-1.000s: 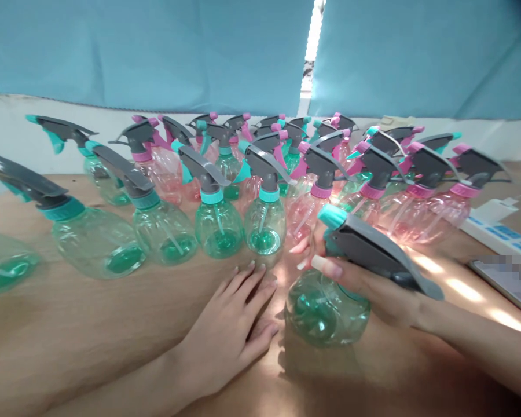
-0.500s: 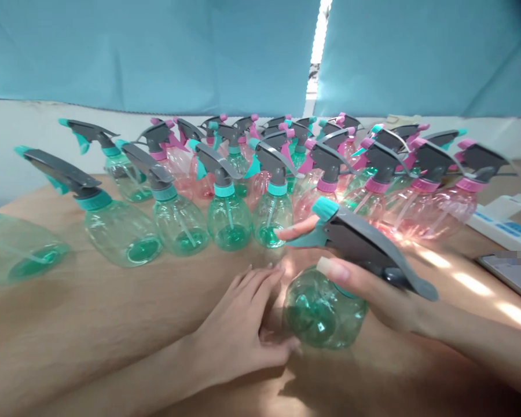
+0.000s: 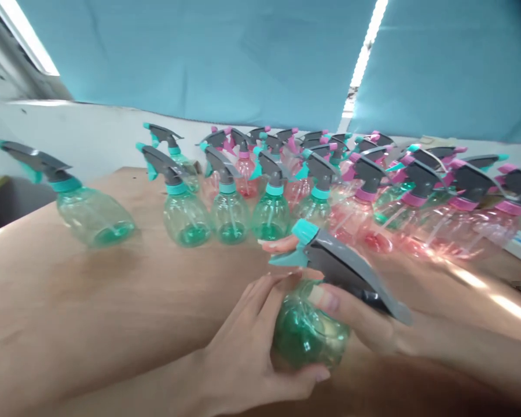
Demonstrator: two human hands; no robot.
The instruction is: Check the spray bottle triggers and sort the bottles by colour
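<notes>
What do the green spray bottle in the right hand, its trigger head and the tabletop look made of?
Green spray bottle: probably tinted plastic, glossy; see-through with bright glints, though glass is possible.
Trigger head: likely molded plastic, smooth sheen; opaque gray and turquoise, with soft highlights.
Tabletop: wood or wood-look laminate, fairly dull; tan with faint streaks, too blurred to settle.

a brown table (image 3: 69,289) bears green and pink spray bottles (image 3: 187,214).
</notes>
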